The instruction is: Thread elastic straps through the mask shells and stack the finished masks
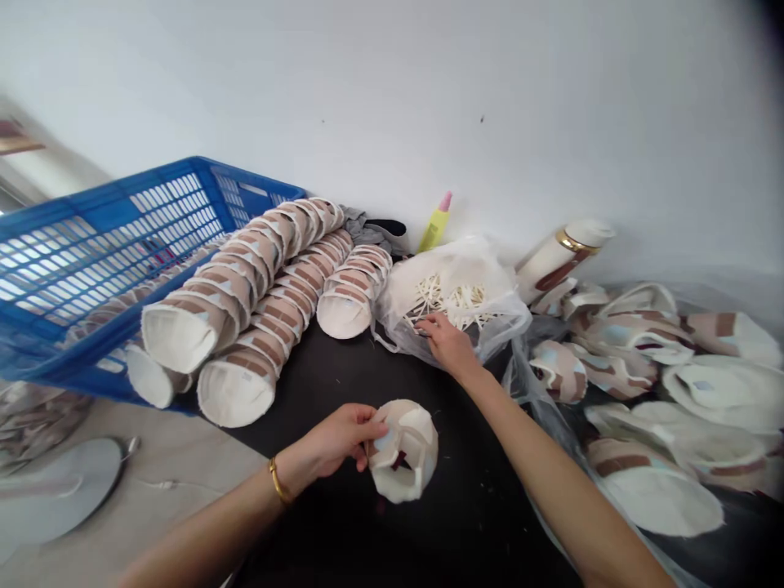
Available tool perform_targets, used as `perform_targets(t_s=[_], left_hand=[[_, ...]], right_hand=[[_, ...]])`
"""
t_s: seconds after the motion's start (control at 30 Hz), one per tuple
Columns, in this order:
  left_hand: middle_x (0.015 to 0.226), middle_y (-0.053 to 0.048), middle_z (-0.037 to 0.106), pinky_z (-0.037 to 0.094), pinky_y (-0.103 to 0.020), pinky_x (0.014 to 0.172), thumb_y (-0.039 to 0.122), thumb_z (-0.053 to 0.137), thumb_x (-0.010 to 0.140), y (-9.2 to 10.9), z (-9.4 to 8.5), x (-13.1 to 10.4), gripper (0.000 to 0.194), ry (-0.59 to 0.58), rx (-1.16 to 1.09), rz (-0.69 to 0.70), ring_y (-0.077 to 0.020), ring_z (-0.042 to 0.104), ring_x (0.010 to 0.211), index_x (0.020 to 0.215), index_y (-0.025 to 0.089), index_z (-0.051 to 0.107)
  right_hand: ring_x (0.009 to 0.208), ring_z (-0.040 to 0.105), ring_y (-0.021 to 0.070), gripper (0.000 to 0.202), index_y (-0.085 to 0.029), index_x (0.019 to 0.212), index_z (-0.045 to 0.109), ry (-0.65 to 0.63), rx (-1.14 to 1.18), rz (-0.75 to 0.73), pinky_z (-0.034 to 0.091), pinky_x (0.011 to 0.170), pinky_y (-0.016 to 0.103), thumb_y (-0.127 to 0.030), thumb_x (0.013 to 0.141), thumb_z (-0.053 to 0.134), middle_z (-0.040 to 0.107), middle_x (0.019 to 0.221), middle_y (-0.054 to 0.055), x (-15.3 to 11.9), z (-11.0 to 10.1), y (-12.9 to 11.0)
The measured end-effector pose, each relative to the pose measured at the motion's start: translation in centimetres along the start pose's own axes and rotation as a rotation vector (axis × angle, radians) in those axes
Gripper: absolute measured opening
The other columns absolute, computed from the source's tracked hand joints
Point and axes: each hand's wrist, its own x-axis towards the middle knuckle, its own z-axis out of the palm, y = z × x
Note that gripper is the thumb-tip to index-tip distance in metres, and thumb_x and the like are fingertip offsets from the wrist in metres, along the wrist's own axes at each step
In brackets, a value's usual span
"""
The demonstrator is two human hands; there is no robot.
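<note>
Head view: a beige and white fabric cup (422, 457) sits above the near part of a black surface (471, 482), its open side, with a small dark red patch inside, turned toward the camera. The left hand (343, 441) has its thumb and fingers closed on the cup's left edge; a gold bracelet (277, 480) circles that wrist. Beyond the cup, the right hand (450, 343) reaches to the near edge of a pile of thin white strips (462, 298) in a clear plastic bag (481, 251). Its fingertips are drawn close together, but whether they grip a strip I cannot tell.

Just left of the bag lies a short stack (355, 286) of nested cups, and next to it two longer stacks (285, 314) run beside a blue basket (116, 214), which has more cups inside. Behind the bag, a yellow highlighter (434, 229) with a pink cap leans near the white wall (392, 98). To the right are a tilted white bottle (554, 260) with a gold band and a heap of loose cups (643, 465).
</note>
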Motion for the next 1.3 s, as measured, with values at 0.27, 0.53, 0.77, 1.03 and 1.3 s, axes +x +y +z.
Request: perform_targets(t_s=[0.27, 0.53, 0.77, 1.03, 1.3], left_hand=[[0.065, 0.001, 0.058, 0.035, -0.019, 0.039, 0.058, 0.08, 0.064, 0.2, -0.3, -1.0, 0.052, 0.083, 0.019, 0.014, -0.0071, 0.048, 0.048, 0.078, 0.012, 0.061], [0.058, 0.005, 0.053, 0.016, -0.022, 0.044, 0.041, 0.082, 0.066, 0.7, -0.2, -1.7, 0.037, 0.117, 0.172, 0.042, -0.0032, 0.032, 0.043, 0.08, 0.011, 0.066], [0.058, 0.005, 0.052, 0.023, -0.022, 0.049, 0.037, 0.077, 0.069, 0.5, 1.2, -1.5, 0.029, 0.174, 0.216, 0.111, -0.0052, 0.033, 0.05, 0.079, 0.011, 0.067], [0.071, 0.001, 0.063, 0.041, -0.023, 0.062, 0.04, 0.08, 0.071, -0.8, 1.1, -1.5, 0.032, 0.188, 0.196, 0.178, -0.0099, 0.052, 0.062, 0.082, 0.012, 0.068], [0.066, 0.002, 0.059, 0.038, -0.021, 0.055, 0.039, 0.078, 0.074, -1.0, 1.8, -1.6, 0.03, 0.255, 0.232, 0.234, -0.0079, 0.048, 0.056, 0.078, 0.012, 0.066]], right_hand=[[0.096, 0.063, 0.018, 0.025, -0.018, 0.101, 0.069, -0.016, 0.24, -0.074, 0.05, 0.081, 0.029, -0.027, 0.096, 0.046, 0.063, 0.129, 0.01, -0.7, -1.2, 0.1], [0.075, 0.069, 0.0159, 0.023, -0.024, 0.097, 0.074, -0.336, 0.708, 0.091, 0.051, 0.071, 0.025, -0.042, 0.091, 0.06, 0.075, 0.077, 0.001, -12.8, -7.2, -4.9], [0.07, 0.069, 0.0151, 0.015, -0.025, 0.085, 0.071, -0.182, 0.648, 0.189, 0.05, 0.066, 0.025, -0.032, 0.09, 0.058, 0.075, 0.079, -0.001, -16.2, -2.7, -9.7], [0.066, 0.065, 0.0142, 0.009, -0.024, 0.081, 0.069, -0.013, 0.546, 0.241, 0.045, 0.065, 0.026, -0.026, 0.086, 0.062, 0.071, 0.075, -0.003, -15.6, -0.8, -11.1], [0.069, 0.066, 0.0164, 0.007, -0.023, 0.079, 0.065, 0.008, 0.483, 0.286, 0.044, 0.066, 0.028, -0.024, 0.084, 0.061, 0.071, 0.076, -0.001, -15.7, 0.0, -11.7]])
